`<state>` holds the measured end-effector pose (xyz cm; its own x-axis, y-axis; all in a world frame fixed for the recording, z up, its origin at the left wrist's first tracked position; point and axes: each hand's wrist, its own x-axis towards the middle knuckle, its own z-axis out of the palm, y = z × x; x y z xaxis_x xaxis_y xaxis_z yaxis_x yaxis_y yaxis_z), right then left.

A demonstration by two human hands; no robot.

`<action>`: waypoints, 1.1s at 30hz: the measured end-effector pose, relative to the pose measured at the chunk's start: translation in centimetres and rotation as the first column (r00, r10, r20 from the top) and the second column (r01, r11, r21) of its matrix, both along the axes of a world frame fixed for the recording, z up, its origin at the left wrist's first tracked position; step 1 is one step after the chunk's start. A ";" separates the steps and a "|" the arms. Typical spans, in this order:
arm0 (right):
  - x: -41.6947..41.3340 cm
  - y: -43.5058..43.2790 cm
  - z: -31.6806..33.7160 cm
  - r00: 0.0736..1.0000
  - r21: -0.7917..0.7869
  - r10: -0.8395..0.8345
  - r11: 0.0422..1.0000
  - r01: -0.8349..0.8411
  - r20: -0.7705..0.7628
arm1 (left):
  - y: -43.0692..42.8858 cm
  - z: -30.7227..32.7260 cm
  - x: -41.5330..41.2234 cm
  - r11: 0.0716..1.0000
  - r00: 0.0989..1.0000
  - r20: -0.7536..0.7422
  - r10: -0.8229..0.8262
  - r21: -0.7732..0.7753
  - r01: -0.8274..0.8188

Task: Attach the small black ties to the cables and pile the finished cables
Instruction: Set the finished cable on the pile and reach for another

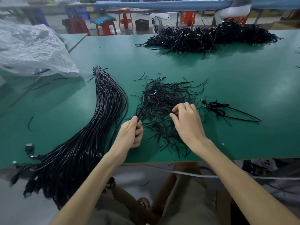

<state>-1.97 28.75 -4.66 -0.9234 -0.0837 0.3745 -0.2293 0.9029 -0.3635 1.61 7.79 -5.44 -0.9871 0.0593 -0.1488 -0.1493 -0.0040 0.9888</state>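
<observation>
A loose heap of small black ties [167, 98] lies in the middle of the green table [243, 78]. My left hand [132, 133] grips a bunch of ties that fans up and away from its fist. My right hand [186, 119] rests on the heap's right side, its fingertips pinching among the ties. A thick bundle of long black cables [103, 114] lies to the left, bound at its far end, plugs hanging over the table's front edge. One coiled, tied cable [217, 108] lies just right of my right hand. A big pile of finished cables [209, 38] sits at the far right.
A crumpled clear plastic bag [32, 49] covers the far left of the table. Stray ties lie scattered on the green top. Red stools [125, 17] and another bench stand beyond the table. The front edge runs just under my forearms.
</observation>
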 end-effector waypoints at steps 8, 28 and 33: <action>-4.0 -0.7 -0.8 0.995 0.022 -0.041 0.999 0.039 0.086 | 0.7 -1.0 0.5 0.998 0.994 -0.105 -0.004 -0.060 -0.002; -2.6 0.8 0.4 0.991 0.092 -0.094 0.990 0.103 -0.100 | 0.7 -1.3 0.5 0.991 0.994 -0.109 -0.013 -0.135 -0.002; -2.2 0.4 1.2 0.987 -0.002 -0.076 0.997 0.076 -0.144 | 0.7 -1.3 0.5 0.991 0.996 -0.094 0.004 -0.131 -0.017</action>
